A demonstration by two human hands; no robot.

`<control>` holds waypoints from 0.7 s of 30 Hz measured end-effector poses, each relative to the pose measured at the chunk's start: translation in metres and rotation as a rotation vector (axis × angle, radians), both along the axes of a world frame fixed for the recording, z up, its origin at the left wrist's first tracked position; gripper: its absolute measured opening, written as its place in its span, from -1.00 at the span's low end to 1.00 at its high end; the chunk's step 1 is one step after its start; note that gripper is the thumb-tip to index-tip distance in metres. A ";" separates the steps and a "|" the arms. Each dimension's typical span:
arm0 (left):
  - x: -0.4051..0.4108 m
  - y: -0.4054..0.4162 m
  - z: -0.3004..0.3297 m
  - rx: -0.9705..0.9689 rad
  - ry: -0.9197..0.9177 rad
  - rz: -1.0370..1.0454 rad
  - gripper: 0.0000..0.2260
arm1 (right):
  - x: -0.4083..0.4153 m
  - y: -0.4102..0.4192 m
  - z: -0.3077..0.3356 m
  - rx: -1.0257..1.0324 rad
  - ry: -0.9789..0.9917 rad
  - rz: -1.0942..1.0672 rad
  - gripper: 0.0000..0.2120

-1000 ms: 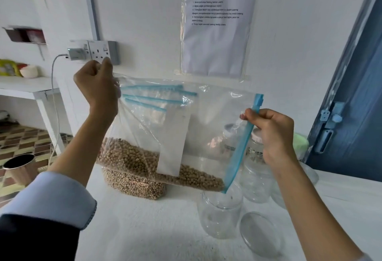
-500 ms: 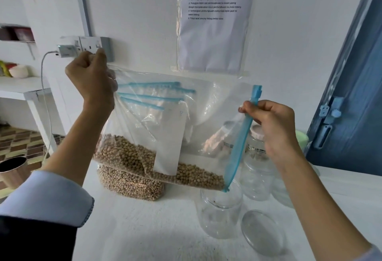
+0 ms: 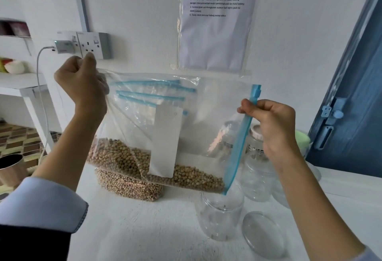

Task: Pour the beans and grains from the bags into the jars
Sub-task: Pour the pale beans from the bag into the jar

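I hold a large clear zip bag [image 3: 206, 103] of tan beans sideways in the air. My left hand [image 3: 80, 82] grips its bottom corner, raised high at the left. My right hand [image 3: 270, 122] pinches the blue zip strip [image 3: 239, 142], which runs down to a low corner just above an open, empty clear jar [image 3: 220, 217]. The beans [image 3: 165, 169] lie along the bag's lower edge, sloping toward that corner. A second bag of beans [image 3: 130, 188] sits on the white table [image 3: 148, 233] behind.
The jar's clear lid [image 3: 263, 233] lies flat to its right. More clear jars [image 3: 255, 173] stand behind my right wrist. A wall socket with a plugged charger [image 3: 82, 43] is at upper left, a blue door [image 3: 355, 105] at right, a metal cup [image 3: 10, 167] at far left.
Both hands have lowered a little with the bag, which stays tilted toward the jar. No beans have left the bag.
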State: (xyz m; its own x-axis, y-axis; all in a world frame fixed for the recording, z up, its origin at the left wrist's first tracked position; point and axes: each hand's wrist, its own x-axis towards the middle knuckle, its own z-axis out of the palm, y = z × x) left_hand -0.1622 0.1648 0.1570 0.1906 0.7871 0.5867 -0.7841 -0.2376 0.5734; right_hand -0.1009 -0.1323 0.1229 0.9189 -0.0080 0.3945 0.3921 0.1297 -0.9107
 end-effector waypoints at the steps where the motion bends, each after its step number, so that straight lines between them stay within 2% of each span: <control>1: 0.000 -0.001 -0.001 -0.008 -0.006 -0.008 -0.60 | 0.000 0.000 -0.001 0.011 0.001 -0.008 -0.86; 21: -0.002 0.000 -0.009 -0.056 -0.024 -0.051 -0.54 | -0.005 0.006 0.003 0.028 0.009 -0.020 -0.86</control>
State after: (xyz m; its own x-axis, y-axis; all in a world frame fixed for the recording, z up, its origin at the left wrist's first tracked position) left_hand -0.1642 0.1643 0.1483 0.2171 0.8084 0.5472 -0.8082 -0.1655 0.5652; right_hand -0.1057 -0.1267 0.1256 0.9219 -0.0369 0.3857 0.3868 0.1473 -0.9103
